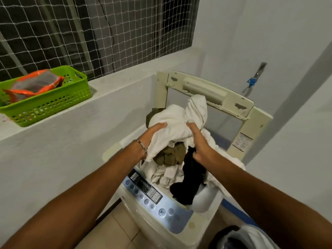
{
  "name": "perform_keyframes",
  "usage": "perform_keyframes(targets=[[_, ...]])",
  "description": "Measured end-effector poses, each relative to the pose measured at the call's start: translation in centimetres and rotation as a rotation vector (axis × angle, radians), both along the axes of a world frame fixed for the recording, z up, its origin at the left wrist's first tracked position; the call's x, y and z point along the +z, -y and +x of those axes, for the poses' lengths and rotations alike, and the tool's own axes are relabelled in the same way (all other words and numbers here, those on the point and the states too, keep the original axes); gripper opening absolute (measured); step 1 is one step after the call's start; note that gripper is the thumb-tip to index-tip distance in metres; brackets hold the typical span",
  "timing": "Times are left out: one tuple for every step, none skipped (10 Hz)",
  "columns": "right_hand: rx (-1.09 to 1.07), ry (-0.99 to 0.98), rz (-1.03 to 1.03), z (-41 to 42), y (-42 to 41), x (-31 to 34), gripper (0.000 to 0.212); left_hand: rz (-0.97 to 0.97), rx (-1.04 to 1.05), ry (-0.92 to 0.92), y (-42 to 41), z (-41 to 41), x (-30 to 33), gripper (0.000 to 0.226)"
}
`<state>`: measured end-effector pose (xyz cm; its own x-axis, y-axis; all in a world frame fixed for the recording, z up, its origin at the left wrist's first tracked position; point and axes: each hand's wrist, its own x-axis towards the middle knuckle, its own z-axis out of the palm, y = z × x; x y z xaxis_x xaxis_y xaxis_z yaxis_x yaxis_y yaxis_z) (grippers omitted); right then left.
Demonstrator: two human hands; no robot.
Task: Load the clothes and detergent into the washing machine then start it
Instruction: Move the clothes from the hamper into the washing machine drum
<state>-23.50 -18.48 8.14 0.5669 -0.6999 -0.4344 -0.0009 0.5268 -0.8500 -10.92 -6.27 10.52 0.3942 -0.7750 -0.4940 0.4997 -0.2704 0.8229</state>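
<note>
A bundle of clothes (177, 121), mostly white with olive and black pieces, hangs over the open top of the cream washing machine (154, 223). My left hand (152, 135) holds the bundle's left side, fingers partly buried in white cloth. My right hand (197, 141) grips the white cloth and the black garment (190, 178) on the right side. The lid (212, 92) stands raised behind the bundle. The control panel (149, 196) with round buttons runs along the front. An orange detergent pouch (36, 83) lies in a green basket (46, 105) on the ledge at left.
A low white wall with a ledge (115, 87) runs along the left of the machine, with netting over the window above. A tap with a blue valve (251, 81) sticks from the right wall. Another basket with clothes (240, 238) sits at the bottom right.
</note>
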Motion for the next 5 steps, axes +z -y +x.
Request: perform_keyframes(targets=[[-0.047,-0.069,0.043,0.6,1.1,-4.3,0.090,0.032,0.078,-0.050,0.3,0.3,-3.7,0.049],[-0.024,-0.081,0.121,1.0,2.3,-8.7,0.094,0.110,0.076,-0.053,1.2,0.7,-6.7,0.080],[0.024,-0.155,0.085,0.7,1.1,-8.7,0.080,0.198,0.140,-0.091,1.5,0.1,-9.0,0.067],[0.042,-0.270,0.085,0.6,1.5,-11.2,0.066,0.294,0.193,-0.162,2.0,0.7,-14.2,0.101],[0.131,-0.438,0.110,0.5,2.2,-14.4,0.094,0.315,0.240,-0.199,1.7,-0.5,-16.4,0.073]])
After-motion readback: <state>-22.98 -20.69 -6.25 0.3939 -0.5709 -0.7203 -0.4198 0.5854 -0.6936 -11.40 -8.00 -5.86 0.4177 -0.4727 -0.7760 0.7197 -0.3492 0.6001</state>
